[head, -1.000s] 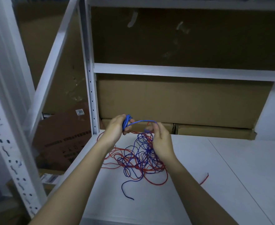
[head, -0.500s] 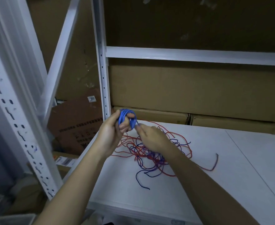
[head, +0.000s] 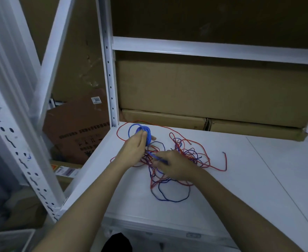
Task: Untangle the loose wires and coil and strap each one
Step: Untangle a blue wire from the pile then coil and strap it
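Left hand (head: 135, 146) gripping blue coil (head: 142, 132), label (head: 96, 100) "3055"

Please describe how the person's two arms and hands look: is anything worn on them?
The left hand and right hand are bare: no gloves, rings, watch or bracelet visible. Both forearms are uncovered; no sleeve shows anywhere within the frame.

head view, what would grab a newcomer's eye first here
The tangle of red and blue wires sprawled on the white shelf stands out first. At its left edge, the left hand grips a bright blue coil, while the right hand pinches a blue strand in the tangle.
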### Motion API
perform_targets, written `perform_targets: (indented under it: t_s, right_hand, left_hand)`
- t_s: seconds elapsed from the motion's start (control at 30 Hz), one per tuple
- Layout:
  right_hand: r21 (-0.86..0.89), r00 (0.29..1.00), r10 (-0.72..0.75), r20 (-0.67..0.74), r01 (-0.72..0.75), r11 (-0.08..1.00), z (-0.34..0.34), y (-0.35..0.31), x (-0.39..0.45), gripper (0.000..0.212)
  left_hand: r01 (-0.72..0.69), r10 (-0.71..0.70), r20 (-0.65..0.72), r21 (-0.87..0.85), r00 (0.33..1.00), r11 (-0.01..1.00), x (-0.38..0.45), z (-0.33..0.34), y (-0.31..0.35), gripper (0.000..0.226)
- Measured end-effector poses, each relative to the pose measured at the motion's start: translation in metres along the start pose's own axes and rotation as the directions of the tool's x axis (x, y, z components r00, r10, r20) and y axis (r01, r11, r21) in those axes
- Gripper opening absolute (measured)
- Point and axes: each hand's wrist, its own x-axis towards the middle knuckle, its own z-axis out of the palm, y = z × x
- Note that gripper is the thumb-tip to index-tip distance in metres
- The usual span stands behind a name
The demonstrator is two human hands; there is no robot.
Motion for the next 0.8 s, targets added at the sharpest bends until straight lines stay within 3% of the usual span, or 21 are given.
perform_targets:
  t_s: [0.1,0.17,0.3,0.43,0.57,0.67,0.73,0.8]
  right_hand:
    - [-0.054,0.997,-0.009,-0.078,0.005,0.999,-0.019,0.009,-0.008,0.013]
    - [-0.141,0.994,-0.041,-0.105,0.026,0.990,-0.030,0.014,-0.007,0.015]
    - [-0.290,0.982,-0.109,-0.153,0.061,0.955,-0.049,0.023,0.001,0.023]
    - [-0.339,0.969,-0.161,-0.189,0.089,0.937,-0.056,0.025,0.012,0.025]
    - [-0.284,0.964,-0.070,-0.256,-0.005,0.959,-0.049,0.031,0.013,0.028]
    - [-0.337,0.972,-0.072,-0.226,-0.008,0.942,-0.035,0.032,0.010,0.030]
    - [-0.272,0.960,-0.091,-0.265,0.016,0.962,-0.029,0.032,0.007,0.029]
    - [-0.245,0.938,-0.093,-0.333,0.009,0.969,-0.026,0.031,0.002,0.028]
  left_hand:
    - [-0.121,0.010,0.243,0.446,0.970,0.887,-0.005,-0.006,-0.005,0.027]
    - [-0.170,0.025,0.289,0.490,0.957,0.855,-0.010,-0.009,-0.005,0.023]
    - [-0.017,-0.028,0.241,0.181,0.970,0.983,-0.016,-0.016,0.003,0.035]
    - [0.107,-0.032,0.315,-0.225,0.949,0.969,-0.022,-0.021,0.024,0.041]
    - [0.108,0.022,0.228,-0.541,0.973,0.834,-0.026,-0.025,0.030,0.049]
    - [0.109,0.003,0.145,-0.756,0.989,0.646,-0.026,-0.016,0.032,0.052]
    - [0.094,-0.028,0.092,-0.856,0.995,0.508,-0.022,-0.009,0.038,0.053]
    - [0.068,-0.055,0.048,-0.899,0.997,0.434,-0.015,-0.001,0.045,0.053]
